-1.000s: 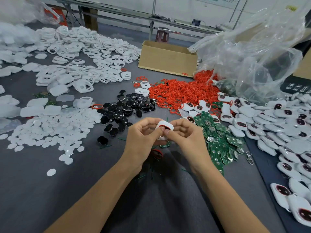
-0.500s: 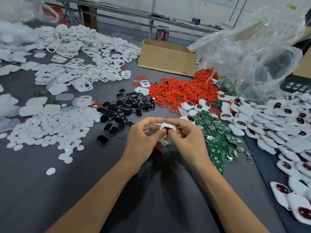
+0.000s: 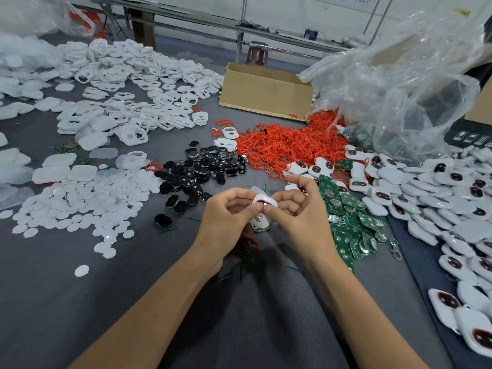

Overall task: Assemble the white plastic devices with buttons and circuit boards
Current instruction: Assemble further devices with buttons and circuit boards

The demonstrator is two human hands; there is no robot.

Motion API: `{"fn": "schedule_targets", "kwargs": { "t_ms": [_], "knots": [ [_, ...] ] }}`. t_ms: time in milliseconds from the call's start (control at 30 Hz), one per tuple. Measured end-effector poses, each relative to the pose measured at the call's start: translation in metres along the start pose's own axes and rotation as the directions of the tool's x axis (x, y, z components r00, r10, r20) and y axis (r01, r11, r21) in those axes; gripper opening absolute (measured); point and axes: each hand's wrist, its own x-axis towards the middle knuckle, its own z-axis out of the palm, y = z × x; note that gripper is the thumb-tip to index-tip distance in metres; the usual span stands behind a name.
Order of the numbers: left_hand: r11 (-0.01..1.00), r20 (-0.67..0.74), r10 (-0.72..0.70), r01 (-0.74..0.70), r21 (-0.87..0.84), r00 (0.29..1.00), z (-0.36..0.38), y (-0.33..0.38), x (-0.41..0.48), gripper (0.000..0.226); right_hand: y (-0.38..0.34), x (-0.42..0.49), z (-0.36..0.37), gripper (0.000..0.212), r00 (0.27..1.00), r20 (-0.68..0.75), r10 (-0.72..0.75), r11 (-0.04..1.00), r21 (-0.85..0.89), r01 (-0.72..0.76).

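A small white plastic device shell [image 3: 262,200] with a red ring at its opening is held between both hands above the grey table. My left hand [image 3: 229,219] pinches its left side with thumb and forefinger. My right hand [image 3: 298,211] pinches its right side, the forefinger raised. Black buttons [image 3: 202,173] lie in a pile just beyond the hands. Green circuit boards [image 3: 351,222] are heaped to the right of my right hand. Red rings [image 3: 282,147] form a heap further back.
White shells [image 3: 119,97] and white discs [image 3: 80,206] cover the left of the grey table [image 3: 80,302]. Assembled white devices [image 3: 439,203] lie piled on the right. A cardboard box [image 3: 266,91] and a clear plastic bag [image 3: 399,83] stand at the back.
My right forefinger has lifted off the shell and the hands have turned the shell slightly. The hands stay at the same spot above the table.
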Motion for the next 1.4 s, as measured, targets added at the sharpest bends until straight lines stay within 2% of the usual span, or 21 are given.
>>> {"fn": "schedule_targets", "kwargs": {
  "t_ms": [133,300,367,500,700,833,900,1000,1100,1167,1267,1333,1400],
  "knots": [
    [0.999,0.05,-0.044,0.043,0.004,0.998,0.001,0.002,-0.001,0.011,0.0,0.001,-0.005,0.056,1.0,0.007,0.024,0.999,0.038,-0.024],
    [0.985,0.104,-0.119,0.131,-0.114,0.987,-0.003,0.007,0.0,0.011,-0.004,0.003,-0.01,0.057,0.992,0.042,0.116,0.981,0.154,-0.122],
    [0.989,0.086,-0.11,0.118,-0.091,0.99,-0.002,0.006,0.0,0.009,-0.004,0.003,-0.011,0.055,0.988,0.071,0.135,0.976,0.162,-0.145],
    [0.998,0.044,-0.06,0.059,0.01,0.997,0.001,0.002,0.0,0.015,-0.001,0.002,-0.009,0.05,0.992,0.073,0.1,0.993,0.058,-0.104],
    [0.993,0.048,-0.09,0.094,-0.074,0.995,-0.004,0.002,0.003,0.013,0.003,0.004,-0.008,0.049,0.98,0.087,0.177,0.944,0.268,-0.194],
    [0.994,0.037,-0.091,0.093,-0.058,0.995,-0.004,0.002,0.002,0.017,0.004,0.005,-0.007,0.049,0.983,0.08,0.163,0.957,0.23,-0.177],
    [0.984,0.072,-0.116,0.125,-0.127,0.991,-0.004,0.004,0.002,0.022,0.002,0.005,-0.009,0.051,0.98,0.109,0.167,0.939,0.286,-0.191],
    [0.939,0.177,-0.163,0.207,-0.274,0.971,-0.004,0.006,0.002,0.034,-0.003,0.006,-0.013,0.058,0.968,0.165,0.191,0.872,0.424,-0.245],
    [0.926,0.295,-0.156,0.243,-0.29,0.943,-0.004,0.008,0.0,0.036,-0.004,0.005,-0.013,0.08,0.952,0.219,0.213,0.796,0.527,-0.3],
    [0.927,0.287,-0.145,0.232,-0.296,0.947,-0.004,0.01,-0.002,0.038,-0.006,0.004,-0.011,0.085,0.956,0.219,0.194,0.788,0.545,-0.285],
    [0.952,0.13,-0.131,0.162,-0.261,0.983,-0.003,0.009,-0.002,0.031,-0.011,0.0,-0.011,0.062,0.989,0.132,0.07,0.891,0.437,-0.122],
    [0.954,0.102,-0.134,0.156,-0.254,0.986,-0.002,0.006,-0.002,0.021,-0.014,-0.004,-0.009,0.05,0.997,0.049,-0.052,0.984,0.174,0.043],
    [0.94,0.158,-0.155,0.195,-0.278,0.975,0.0,0.006,-0.002,0.023,-0.012,-0.007,-0.005,0.045,0.981,-0.002,-0.192,0.967,-0.172,0.189]
  ]
}}
